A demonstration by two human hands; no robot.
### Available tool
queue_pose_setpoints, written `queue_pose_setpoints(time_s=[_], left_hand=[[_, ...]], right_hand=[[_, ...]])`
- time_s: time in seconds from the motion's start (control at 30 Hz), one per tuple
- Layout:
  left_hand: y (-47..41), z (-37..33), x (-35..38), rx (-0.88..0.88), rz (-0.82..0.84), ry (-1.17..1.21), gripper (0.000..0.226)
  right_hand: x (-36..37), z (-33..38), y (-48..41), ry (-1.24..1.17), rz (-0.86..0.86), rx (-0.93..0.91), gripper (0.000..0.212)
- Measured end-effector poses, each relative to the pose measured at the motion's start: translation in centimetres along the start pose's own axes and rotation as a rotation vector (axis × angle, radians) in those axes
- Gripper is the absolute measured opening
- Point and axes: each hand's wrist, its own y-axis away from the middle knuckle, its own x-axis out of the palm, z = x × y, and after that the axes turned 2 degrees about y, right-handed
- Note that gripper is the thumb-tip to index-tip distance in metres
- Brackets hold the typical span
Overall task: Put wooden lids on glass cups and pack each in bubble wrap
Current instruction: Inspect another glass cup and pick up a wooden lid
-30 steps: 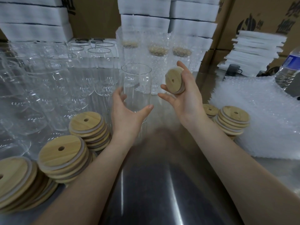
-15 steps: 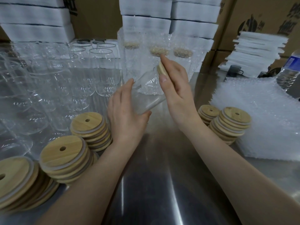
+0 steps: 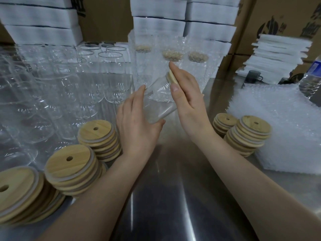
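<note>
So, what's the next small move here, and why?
Probably push the wooden lid fully home with the right hand: it sits at the mouth of the tilted glass cup, which the left hand grips, and whether it is seated flush cannot be told.

A single wide-angle view from the person's head looks forward and down along both forearms. The left hand (image 3: pixel 137 122) and right hand (image 3: pixel 189 101), with the clear glass cup (image 3: pixel 159 105) between them, sit close, mid-frame, above the shiny steel worktop (image 3: pixel 165 197). Brown cardboard boxes (image 3: pixel 278 18) close off the far top edge.
</note>
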Motion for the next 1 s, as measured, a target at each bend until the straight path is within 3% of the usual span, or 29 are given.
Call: queue_pose_setpoints(time_s=[0.33, 0.53, 0.63, 0.7, 0.77, 0.9, 1.0], left_hand=[[0.1, -0.1, -0.1, 0.008, -0.048, -0.028, 0.098], [-0.1, 0.2, 0.3, -0.041, -0.009, 0.058, 0.097], [-0.3, 0.2, 0.5, -0.131, -0.005, 0.159, 0.097], [-0.3, 0.4, 0.5, -0.187, -0.002, 0.221, 0.098], [-0.3, 0.6, 0.5, -0.231, 0.004, 0.259, 0.098], [-0.4, 0.7, 0.7, -0.283, 0.018, 0.322, 0.096], [-0.5, 0.8, 0.8, -0.302, 0.037, 0.348, 0.093]], right_hand=[[0.1, 0.2, -0.3, 0.019, 0.031, 0.002, 0.045], [-0.3, 0.0, -0.5, 0.051, 0.156, 0.026, 0.053], [-1.1, 0.1, -1.0, 0.052, -0.013, 0.084, 0.053], [-2.4, -0.1, -1.9, 0.193, -0.207, 0.168, 0.051], [-4.6, -0.7, -3.2, 0.449, -0.293, 0.309, 0.051], [-9.0, -2.3, -5.6, 0.75, -0.185, 0.759, 0.047], [-11.3, -3.6, -6.3, 0.87, -0.124, 0.942, 0.043]])
